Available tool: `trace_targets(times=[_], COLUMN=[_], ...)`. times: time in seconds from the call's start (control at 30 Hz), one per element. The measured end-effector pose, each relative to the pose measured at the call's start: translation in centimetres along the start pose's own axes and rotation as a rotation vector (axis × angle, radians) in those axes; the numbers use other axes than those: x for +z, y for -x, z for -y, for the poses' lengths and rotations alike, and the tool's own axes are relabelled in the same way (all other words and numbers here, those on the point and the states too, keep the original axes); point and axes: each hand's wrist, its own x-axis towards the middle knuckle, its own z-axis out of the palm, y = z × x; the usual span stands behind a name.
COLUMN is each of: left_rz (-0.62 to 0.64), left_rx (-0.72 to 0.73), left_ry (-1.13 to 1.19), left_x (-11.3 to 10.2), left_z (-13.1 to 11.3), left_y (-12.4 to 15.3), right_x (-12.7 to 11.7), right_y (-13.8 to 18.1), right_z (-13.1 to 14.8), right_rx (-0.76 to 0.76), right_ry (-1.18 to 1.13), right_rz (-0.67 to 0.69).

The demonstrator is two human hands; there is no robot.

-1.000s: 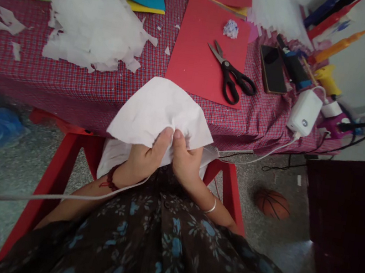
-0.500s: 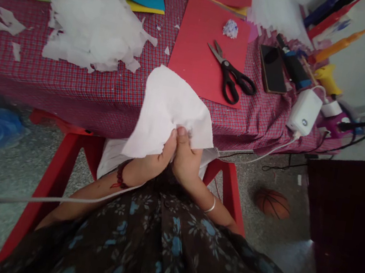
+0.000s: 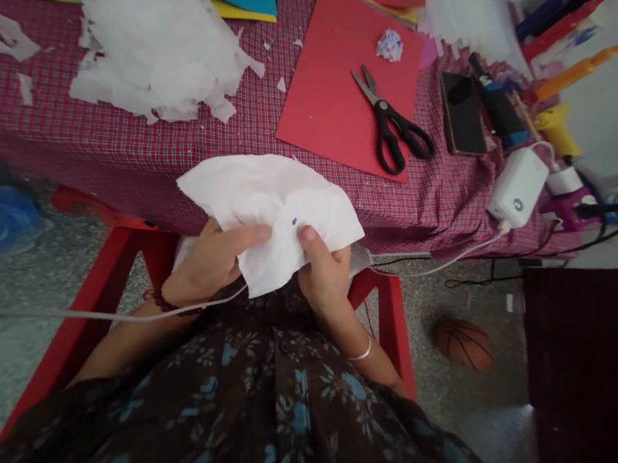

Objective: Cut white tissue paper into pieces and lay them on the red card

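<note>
I hold a crumpled white sheet of thin paper [image 3: 267,201] in front of my lap, below the table's near edge. My left hand [image 3: 210,263] grips its left lower part, thumb on top. My right hand [image 3: 323,269] pinches its right part, thumb pressed on the sheet near a small blue mark. The two hands are a little apart, with the sheet spread between them. More white paper lies on my lap under the hands.
A table with a red checked cloth [image 3: 141,142] bears a pile of torn white paper [image 3: 150,46], a red sheet [image 3: 351,74], black-handled scissors [image 3: 390,123], a phone [image 3: 462,115] and a white charger [image 3: 518,190]. A basketball [image 3: 464,344] lies on the floor.
My hands were pressed together under an upright sheet; now they have moved apart and the sheet is turned flatter and spread out between them.
</note>
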Motion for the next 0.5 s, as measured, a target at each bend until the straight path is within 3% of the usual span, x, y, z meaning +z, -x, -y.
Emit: trace_targets(times=[0.13, 0.3, 0.5], left_rz=[-0.011, -0.073, -0.008], left_rx=[0.040, 0.234, 0.407], left_ry=[-0.169, -0.557, -0.847], left_x=[-1.1, -0.7, -0.5], left_z=[0.6, 0.3, 0.5], left_y=[0.4, 0.4, 0.3], right_x=[0.0, 0.6, 1.0], right_y=[0.0, 0.1, 0.0], right_z=[0.1, 0.3, 0.3], right_rx=[0.019, 0.075, 0.097], right_ry=[-0.012, -0.066, -0.105], right_rz=[0.023, 0.028, 0.043])
